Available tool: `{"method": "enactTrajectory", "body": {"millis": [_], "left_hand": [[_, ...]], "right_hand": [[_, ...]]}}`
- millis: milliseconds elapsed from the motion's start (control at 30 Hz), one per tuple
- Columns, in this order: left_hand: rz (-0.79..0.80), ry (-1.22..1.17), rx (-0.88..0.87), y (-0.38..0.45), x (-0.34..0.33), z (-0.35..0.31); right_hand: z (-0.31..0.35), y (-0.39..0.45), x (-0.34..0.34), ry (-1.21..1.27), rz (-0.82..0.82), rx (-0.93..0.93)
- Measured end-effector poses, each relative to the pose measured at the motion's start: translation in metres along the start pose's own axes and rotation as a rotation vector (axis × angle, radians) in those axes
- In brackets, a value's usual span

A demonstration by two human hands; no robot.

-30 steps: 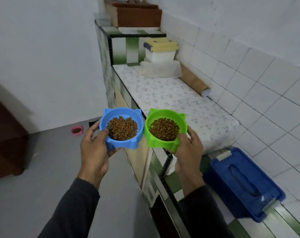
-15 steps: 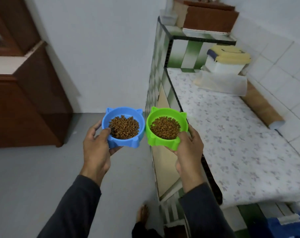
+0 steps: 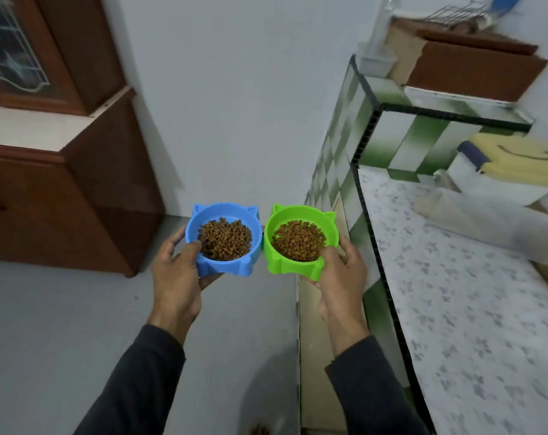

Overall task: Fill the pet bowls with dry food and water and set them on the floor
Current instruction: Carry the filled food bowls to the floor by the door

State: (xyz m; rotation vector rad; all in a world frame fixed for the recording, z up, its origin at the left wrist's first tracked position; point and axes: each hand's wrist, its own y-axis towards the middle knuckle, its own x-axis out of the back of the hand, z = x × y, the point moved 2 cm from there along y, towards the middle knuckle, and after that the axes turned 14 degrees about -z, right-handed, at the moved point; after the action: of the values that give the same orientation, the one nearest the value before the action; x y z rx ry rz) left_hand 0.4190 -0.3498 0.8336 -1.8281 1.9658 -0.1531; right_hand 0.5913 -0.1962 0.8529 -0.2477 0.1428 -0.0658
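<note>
My left hand (image 3: 177, 274) grips a blue cat-eared bowl (image 3: 224, 268) by its near left rim, thumb over the edge. Brown dry food (image 3: 225, 238) fills its middle. My right hand (image 3: 340, 277) grips a green cat-eared bowl (image 3: 293, 266) at its near right rim, also holding dry food (image 3: 298, 240). The two bowls are side by side, nearly touching, held level in the air above the grey floor (image 3: 62, 324), just left of the counter's edge.
A tiled counter (image 3: 454, 309) with a patterned top runs along the right; a yellow-lidded container (image 3: 517, 158) and a cardboard box (image 3: 473, 73) sit at its far end. A dark wooden cabinet (image 3: 62, 199) stands at the left against the white wall.
The view has swung left, away from the counter toward the floor and cabinet. Both bowls stay gripped side by side; the blue bin and pink bowl have left the view.
</note>
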Motion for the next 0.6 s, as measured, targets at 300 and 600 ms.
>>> {"method": "enactTrajectory", "body": {"millis": [300, 600], "left_hand": [[-0.044, 0.011, 0.035, 0.085, -0.058, -0.001], [-0.038, 0.034, 0.053, 0.206, -0.120, -0.014]], "right_hand": [[-0.013, 0.069, -0.088, -0.076, -0.004, -0.007], [-0.036, 0.138, -0.204, -0.111, -0.084, -0.004]]}}
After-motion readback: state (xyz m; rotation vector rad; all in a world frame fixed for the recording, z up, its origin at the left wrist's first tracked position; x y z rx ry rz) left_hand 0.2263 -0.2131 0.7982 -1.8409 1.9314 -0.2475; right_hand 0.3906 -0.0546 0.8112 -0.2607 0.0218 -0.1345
